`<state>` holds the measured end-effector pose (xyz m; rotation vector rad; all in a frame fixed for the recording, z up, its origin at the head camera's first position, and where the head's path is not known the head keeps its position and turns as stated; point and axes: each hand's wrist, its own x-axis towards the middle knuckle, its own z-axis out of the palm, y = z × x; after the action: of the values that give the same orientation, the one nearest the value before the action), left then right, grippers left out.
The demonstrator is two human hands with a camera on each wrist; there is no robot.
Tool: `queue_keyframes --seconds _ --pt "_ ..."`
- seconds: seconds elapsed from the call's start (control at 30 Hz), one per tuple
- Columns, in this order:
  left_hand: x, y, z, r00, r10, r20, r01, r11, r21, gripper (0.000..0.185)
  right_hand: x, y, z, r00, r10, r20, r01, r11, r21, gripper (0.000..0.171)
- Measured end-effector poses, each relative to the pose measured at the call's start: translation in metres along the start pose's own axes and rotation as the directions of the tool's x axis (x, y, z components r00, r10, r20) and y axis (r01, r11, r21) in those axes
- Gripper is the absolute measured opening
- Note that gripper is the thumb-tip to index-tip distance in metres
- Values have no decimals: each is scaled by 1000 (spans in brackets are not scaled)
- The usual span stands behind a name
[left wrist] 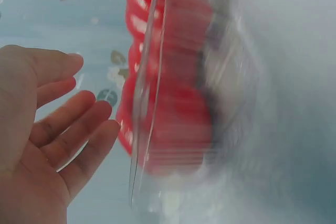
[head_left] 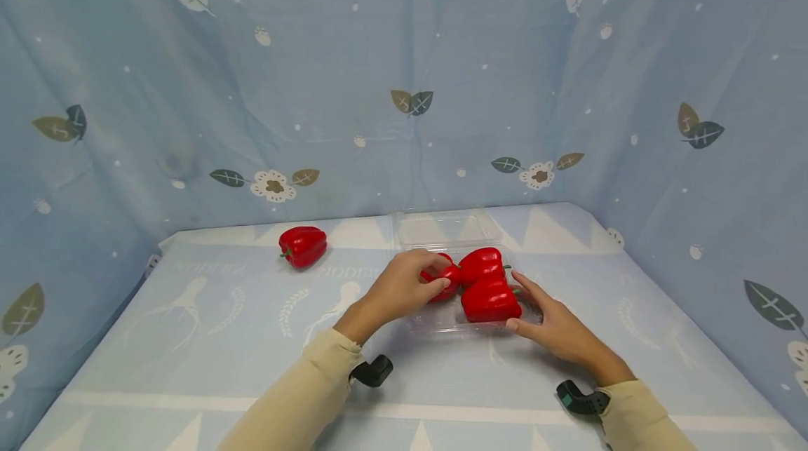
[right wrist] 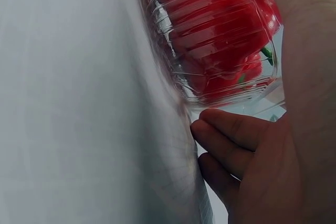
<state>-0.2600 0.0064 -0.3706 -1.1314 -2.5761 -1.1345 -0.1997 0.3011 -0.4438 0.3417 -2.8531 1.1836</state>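
From the head camera I see my left hand [head_left: 404, 286] with its fingers curled round a glossy red bell pepper [head_left: 442, 281] at the near-left corner of the clear thin plastic clamshell tray [head_left: 442, 318], which sits mid-table on the pale blue patterned cloth [head_left: 189, 339]. Two more red peppers [head_left: 486, 283] fill the tray. My right hand [head_left: 555, 325] rests flat against the tray's right wall, fingers straight. A lone red pepper [head_left: 303, 245] lies well apart at the far left.

The left wrist view is blurred; the fingers [left wrist: 79, 124] look spread beside the tray rim [left wrist: 144, 87], so the grip itself I cannot confirm here.

The right wrist view shows fingers [right wrist: 231, 129] bracing the ribbed tray wall [right wrist: 210, 40].

I judge the tray light, flimsy and easily buckled, the peppers smooth and slippery; holding the tray by both side walls seems safest.
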Motion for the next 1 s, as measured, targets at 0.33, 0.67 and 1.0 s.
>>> queue_keyframes --seconds 0.33,0.67,1.0 --pt "-6 -26 -25 994 -94 -46 94 996 -13 27 -1 -1 -2 1000 0 -2 0 1000 10 87" --pt "-21 -64 -57 951 -188 -247 203 979 34 19 2 -1 -1 1000 13 5 -13 1000 5 88" --pt "-41 -94 -79 917 -185 -355 273 937 216 15 1 -1 -1 1000 21 12 -21 1000 10 88"
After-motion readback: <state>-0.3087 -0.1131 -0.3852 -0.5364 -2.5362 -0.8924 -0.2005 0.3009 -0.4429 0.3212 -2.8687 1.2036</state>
